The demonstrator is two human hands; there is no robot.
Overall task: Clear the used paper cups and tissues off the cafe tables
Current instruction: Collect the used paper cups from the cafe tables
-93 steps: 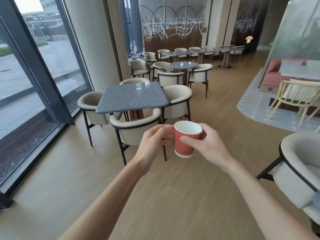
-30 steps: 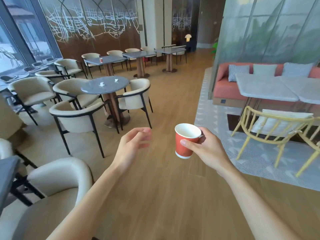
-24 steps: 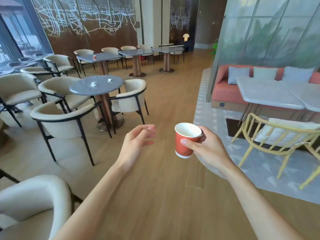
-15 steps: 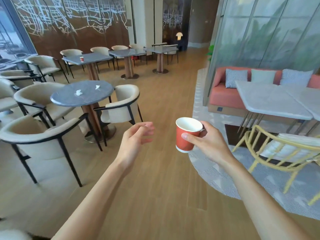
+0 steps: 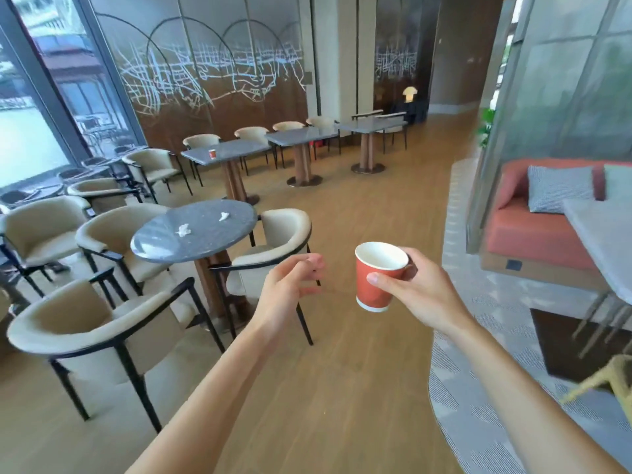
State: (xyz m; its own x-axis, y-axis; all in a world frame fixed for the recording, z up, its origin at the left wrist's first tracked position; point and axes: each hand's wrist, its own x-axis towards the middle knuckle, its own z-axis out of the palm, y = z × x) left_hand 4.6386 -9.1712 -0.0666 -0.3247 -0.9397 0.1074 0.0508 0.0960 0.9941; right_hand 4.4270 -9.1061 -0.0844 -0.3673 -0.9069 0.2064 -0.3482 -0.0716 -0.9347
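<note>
The left hand point(image 5: 290, 289) has let go of the red cup point(image 5: 376, 278) and now hangs loose beside it. The round surface point(image 5: 195, 234) with two crumpled tissues point(image 5: 183, 229) has come nearer, ahead-left of the hands; the square surface is gone from view.

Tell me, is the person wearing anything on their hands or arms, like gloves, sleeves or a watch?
Nothing shows. The left hand and right hand are bare, with no gloves or rings visible. Both forearms are uncovered as far as the picture's bottom edge, with no sleeves, watch or wristband in sight.
</note>
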